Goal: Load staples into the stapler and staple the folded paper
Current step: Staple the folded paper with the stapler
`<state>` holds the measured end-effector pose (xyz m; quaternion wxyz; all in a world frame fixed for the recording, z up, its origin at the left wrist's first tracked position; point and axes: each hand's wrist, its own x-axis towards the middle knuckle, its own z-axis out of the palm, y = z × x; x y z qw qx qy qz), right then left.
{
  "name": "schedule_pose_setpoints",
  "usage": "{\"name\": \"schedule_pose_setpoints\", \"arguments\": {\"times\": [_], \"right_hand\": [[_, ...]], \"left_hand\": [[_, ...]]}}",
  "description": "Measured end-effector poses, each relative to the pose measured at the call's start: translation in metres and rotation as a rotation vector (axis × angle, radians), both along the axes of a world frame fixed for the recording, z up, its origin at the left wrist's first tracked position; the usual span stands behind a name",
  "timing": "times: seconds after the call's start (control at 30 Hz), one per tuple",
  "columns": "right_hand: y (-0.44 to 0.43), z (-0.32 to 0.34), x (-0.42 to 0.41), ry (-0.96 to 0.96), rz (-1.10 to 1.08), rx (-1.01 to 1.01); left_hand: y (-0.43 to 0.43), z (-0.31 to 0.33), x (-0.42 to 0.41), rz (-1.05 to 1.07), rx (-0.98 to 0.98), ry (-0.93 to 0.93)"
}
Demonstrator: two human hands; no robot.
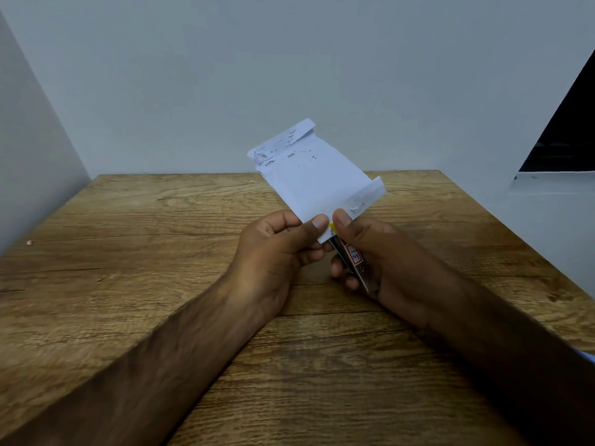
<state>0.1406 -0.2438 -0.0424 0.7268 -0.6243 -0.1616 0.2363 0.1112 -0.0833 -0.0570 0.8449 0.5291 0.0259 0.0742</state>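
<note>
The folded white paper stands tilted above the wooden table, with small staple marks along its top edge and near its lower right corner. My left hand pinches its lower edge between thumb and fingers. My right hand is wrapped around a small metal stapler with a red-and-white label and a yellow tip. The stapler's front end meets the paper's lower edge, right beside my left thumb. My right thumb rests on top of the stapler's tip. Loose staples are not visible.
The wooden table fills the lower view and ends at a grey wall behind. A tiny pale scrap lies near the left edge. A dark panel stands at the far right.
</note>
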Motion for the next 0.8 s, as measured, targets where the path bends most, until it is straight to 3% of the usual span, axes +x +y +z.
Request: {"name": "schedule_pose_setpoints", "arguments": {"times": [0.8], "right_hand": [[0.0023, 0.0035, -0.004, 0.012, -0.11, 0.024]], "left_hand": [[0.0014, -0.005, 0.0035, -0.038, 0.1, -0.056]]}}
